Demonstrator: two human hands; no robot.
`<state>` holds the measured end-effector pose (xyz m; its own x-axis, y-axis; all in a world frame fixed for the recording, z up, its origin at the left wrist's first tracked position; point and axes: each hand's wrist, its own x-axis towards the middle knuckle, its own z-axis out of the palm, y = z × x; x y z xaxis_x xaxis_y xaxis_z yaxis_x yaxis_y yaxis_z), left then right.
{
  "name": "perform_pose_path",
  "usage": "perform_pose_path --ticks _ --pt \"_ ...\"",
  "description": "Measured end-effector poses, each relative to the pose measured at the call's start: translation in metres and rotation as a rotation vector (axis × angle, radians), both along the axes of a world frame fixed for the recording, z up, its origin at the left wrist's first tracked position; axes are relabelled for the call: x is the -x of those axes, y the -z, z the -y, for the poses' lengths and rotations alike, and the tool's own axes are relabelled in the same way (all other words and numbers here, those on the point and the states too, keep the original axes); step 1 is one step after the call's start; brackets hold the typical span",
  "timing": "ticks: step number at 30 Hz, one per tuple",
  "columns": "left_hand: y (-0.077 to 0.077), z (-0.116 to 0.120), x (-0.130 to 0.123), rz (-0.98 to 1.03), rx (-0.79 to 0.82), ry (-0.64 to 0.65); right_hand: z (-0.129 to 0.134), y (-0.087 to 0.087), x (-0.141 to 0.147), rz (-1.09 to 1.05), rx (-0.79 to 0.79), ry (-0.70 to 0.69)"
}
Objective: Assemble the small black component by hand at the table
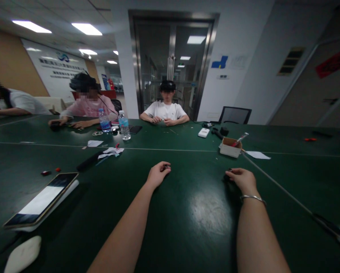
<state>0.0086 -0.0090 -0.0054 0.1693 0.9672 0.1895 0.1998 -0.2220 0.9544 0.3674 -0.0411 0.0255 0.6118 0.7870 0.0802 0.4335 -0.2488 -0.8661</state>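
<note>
My left hand [158, 173] rests near the middle of the green table [181, 212], its fingers closed around a small dark object [166, 167] that is mostly hidden. Farther right, my right hand [244, 179] wears a silver bangle [253, 197] at the wrist. Thumb and fingertips of this hand pinch another small dark piece [229, 171] just over the tabletop, too small to name. The two hands are well apart. Behind the right hand stands a small open box [230, 151] with a pen-like item sticking out.
At left a phone [43, 199] leans on a white stand, near a white mouse-shaped object [24, 253]. Two water bottles [125, 127] stand farther back. A cable [278, 183] crosses the right side. Several people in headsets sit across the table.
</note>
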Motion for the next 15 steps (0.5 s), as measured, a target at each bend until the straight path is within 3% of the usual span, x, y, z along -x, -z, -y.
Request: perform_pose_path --ticks 8,11,15 --pt "-0.005 0.010 -0.001 -0.062 -0.040 -0.048 -0.003 0.022 0.002 -0.063 -0.233 0.039" --pt "-0.008 0.013 -0.002 -0.069 -0.029 -0.051 -0.003 0.021 0.004 -0.060 -0.206 0.031" --pt "-0.010 0.015 -0.001 -0.114 -0.045 -0.043 0.000 0.017 0.000 0.107 -0.102 0.091"
